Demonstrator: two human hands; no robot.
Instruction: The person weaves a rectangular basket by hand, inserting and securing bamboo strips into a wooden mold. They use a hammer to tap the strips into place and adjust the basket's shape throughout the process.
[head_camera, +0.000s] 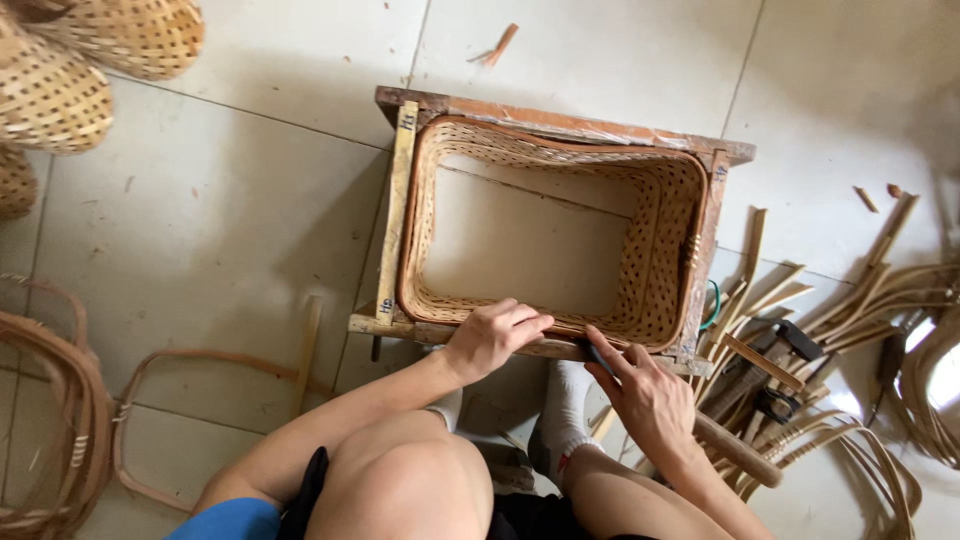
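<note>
One woven basket shell (560, 235), bottomless, sits inside one wooden frame (400, 200) on tile floor (230, 220). L hand (492, 335) curled over near rim, fingers gripping weave + frame edge. R hand (645, 395) pinches a small dark tool (598, 357), mostly hidden, kind unclear. Three woven baskets (60, 70) top left, cut off. Cane strips (820, 320) piled right, too tangled to count.

The pale tiled floor (230, 230) carries a wooden frame (400, 180) at centre. Woven baskets (90, 60) occupy its upper-left corner, bent cane hoops (50, 400) its left edge, and loose cane strips (850, 300) its right edge.
</note>
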